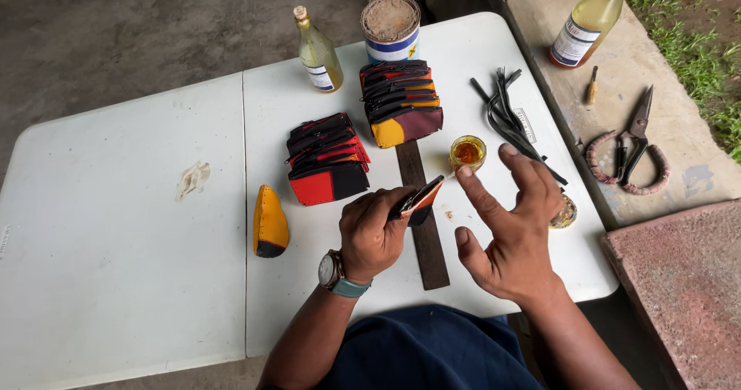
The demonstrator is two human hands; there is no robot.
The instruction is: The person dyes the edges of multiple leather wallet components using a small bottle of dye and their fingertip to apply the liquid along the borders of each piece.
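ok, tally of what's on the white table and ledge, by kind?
Glass bottles: 2, one on the table, one on the ledge
Pouch stacks: 2
Loose pouches: 2, one lying on the table, one in the left hand
Tin can: 1
Small glass jar: 1
Scissors: 1
Total: 9

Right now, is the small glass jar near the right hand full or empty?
Partly filled: the small glass jar stands upright, uncovered, with amber liquid inside, beside the right hand.

The left hand (374, 232) covers most of the small pouch (421, 198), only its orange-and-black edge peeking out; the bottle (588, 21) on the ledge loses its top to the upper edge; the small tin (564, 214) sits half hidden behind the right hand (513, 232); both forearms run off the bottom.
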